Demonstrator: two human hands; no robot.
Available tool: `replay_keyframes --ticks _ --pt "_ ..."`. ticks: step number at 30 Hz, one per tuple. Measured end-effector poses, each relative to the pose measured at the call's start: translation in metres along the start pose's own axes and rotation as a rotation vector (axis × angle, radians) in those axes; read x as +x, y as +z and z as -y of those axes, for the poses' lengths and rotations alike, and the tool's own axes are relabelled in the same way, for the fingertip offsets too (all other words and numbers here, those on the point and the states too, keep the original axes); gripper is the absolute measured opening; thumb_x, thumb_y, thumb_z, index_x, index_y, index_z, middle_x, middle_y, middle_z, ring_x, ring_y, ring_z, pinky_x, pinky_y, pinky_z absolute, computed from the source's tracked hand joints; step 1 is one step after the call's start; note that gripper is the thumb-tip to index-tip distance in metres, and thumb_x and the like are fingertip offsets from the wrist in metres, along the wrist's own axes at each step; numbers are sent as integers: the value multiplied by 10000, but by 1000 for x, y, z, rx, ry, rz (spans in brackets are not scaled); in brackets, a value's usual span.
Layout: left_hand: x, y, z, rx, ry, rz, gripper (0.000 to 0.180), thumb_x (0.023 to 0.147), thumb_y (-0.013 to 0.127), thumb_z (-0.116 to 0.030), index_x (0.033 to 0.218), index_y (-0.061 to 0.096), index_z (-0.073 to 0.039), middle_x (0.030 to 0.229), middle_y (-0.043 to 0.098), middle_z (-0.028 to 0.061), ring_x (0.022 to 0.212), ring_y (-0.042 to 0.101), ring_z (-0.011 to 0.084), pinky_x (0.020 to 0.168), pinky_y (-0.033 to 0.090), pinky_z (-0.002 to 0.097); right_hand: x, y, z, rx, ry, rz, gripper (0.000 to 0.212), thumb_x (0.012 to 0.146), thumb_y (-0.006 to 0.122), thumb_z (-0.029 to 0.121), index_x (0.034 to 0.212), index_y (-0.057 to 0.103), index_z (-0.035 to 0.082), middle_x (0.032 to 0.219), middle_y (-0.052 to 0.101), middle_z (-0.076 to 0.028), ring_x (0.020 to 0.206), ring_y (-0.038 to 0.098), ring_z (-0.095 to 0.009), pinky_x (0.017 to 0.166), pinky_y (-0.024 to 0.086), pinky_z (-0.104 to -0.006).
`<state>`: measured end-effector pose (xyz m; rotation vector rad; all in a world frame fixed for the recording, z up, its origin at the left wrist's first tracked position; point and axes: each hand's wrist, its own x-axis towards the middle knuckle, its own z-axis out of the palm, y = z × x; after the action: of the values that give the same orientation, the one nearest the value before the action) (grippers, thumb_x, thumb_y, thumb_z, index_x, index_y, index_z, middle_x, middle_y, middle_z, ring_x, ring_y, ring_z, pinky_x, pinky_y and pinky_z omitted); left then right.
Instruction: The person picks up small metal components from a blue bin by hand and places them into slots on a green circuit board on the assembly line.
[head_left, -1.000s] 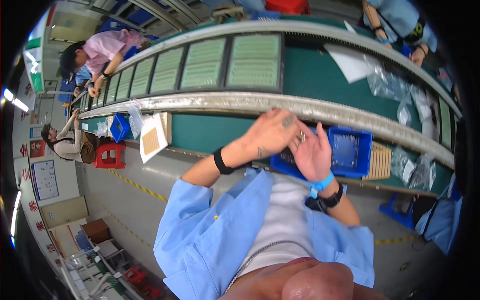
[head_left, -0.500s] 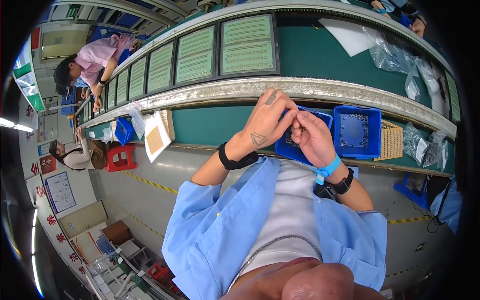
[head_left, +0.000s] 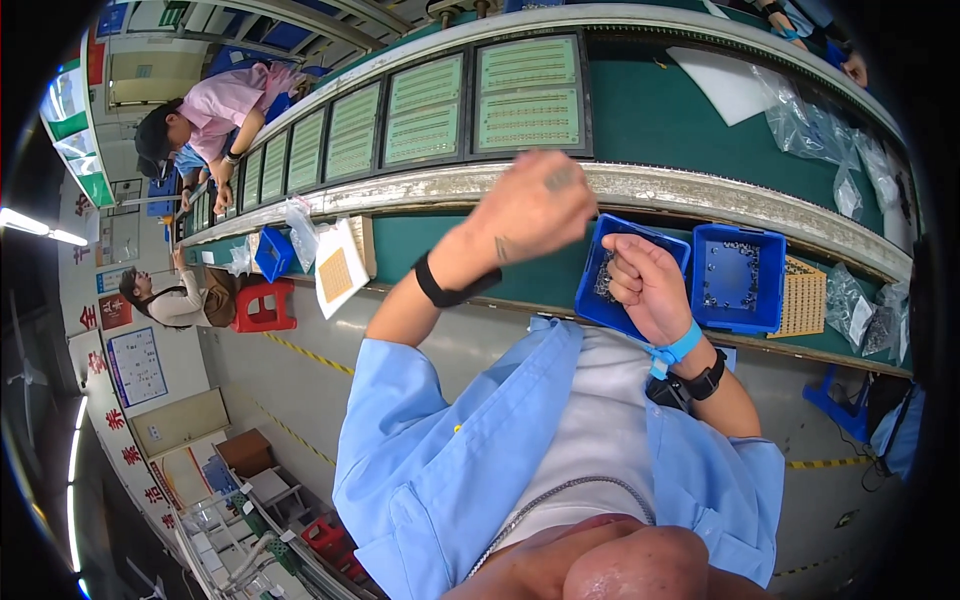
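My left hand [head_left: 540,207], smeared by motion, is over the near conveyor rail [head_left: 640,182], back upward and fingers curled. Whatever its fingertips hold is hidden. Just beyond it lies a green circuit-board panel [head_left: 528,95] in a black frame. My right hand [head_left: 648,283] is closed, fingers folded toward the palm, above a blue bin [head_left: 612,312] of small metal parts; anything inside it cannot be made out. Beside that bin stands a second blue bin [head_left: 740,318] with small dark and shiny parts scattered along its sides.
More framed panels [head_left: 420,108] line the conveyor leftward. A tan perforated board [head_left: 800,297] and plastic bags [head_left: 850,305] lie right of the bins. A white sheet [head_left: 722,85] rests across the rail. Left are a small blue bin [head_left: 272,253], a red stool [head_left: 265,305] and a pink-sleeved co-worker [head_left: 222,108].
My hands, fingertips together before, are now apart. The left has risen toward the framed panel; the right stays over the bin, its fingers curled in. The whole view has shifted slightly.
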<state>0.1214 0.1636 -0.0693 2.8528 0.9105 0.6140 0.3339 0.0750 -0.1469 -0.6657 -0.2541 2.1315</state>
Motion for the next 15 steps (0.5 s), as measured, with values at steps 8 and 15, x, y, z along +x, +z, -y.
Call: replay_keyframes --ticks 8,15 --pt "34 2 99 -40 -187 -60 86 900 730 -130 905 703 -48 858 673 78 875 605 303 799 498 400 -14 -6 6 20 35 76 219 1082 551 122 1184 660 -39 701 355 67 593 325 -32 496 265 -204" --pt "46 29 110 81 -214 17 111 933 704 -152 941 728 -44 880 687 88 923 609 324 825 499 431 -23 -11 10 41 45 82 214 1078 551 121 1171 656 -41 702 361 64 588 328 -33 496 268 -205"
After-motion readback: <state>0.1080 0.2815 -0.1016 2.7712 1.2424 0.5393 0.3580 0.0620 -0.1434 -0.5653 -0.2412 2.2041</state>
